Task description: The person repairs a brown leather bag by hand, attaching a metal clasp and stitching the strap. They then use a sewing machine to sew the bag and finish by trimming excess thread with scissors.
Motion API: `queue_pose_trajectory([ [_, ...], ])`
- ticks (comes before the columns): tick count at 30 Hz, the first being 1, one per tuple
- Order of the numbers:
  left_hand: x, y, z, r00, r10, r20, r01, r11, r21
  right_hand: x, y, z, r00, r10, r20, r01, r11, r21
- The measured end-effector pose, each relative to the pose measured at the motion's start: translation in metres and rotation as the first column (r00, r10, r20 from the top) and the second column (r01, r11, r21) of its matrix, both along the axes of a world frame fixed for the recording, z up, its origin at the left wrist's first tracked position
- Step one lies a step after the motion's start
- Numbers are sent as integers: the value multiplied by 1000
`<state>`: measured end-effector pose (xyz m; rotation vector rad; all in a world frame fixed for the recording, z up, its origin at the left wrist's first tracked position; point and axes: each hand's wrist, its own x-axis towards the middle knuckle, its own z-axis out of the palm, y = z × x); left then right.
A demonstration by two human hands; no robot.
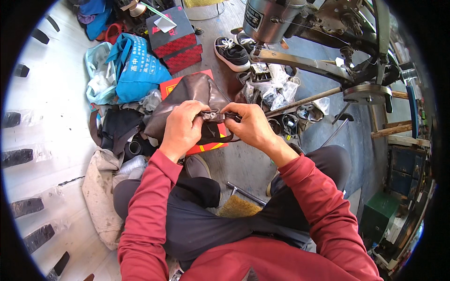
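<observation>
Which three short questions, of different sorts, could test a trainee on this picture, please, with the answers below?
1. What do the left hand and the right hand pinch?
A) a spool of thread
B) a dark strip at the brown bag
C) a metal rod

2. True or false: the blue tote lies to the right of the black sneaker with white laces.

3. Fill in: the flat piece beneath the brown bag is mainly ____ in colour.

Key:
1. B
2. False; the blue tote lies to the left of the black sneaker.
3. red
</observation>
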<state>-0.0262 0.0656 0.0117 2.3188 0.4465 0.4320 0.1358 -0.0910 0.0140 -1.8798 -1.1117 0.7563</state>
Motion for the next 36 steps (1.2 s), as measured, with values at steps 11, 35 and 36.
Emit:
queue_pose_trajectory([
  [11, 2, 7, -3, 995, -92, -48, 49, 825, -563, 7, -10, -3, 999, 29, -44, -29, 999, 14],
  [35, 8, -1, 8, 998, -38, 40, 54, 825, -562, 9, -2, 17, 877, -134, -462, 114, 991, -73],
  [36, 9, -1, 8, 998, -42, 37, 56, 829, -557, 8, 0, 15, 904, -110, -414, 88, 994, -70],
])
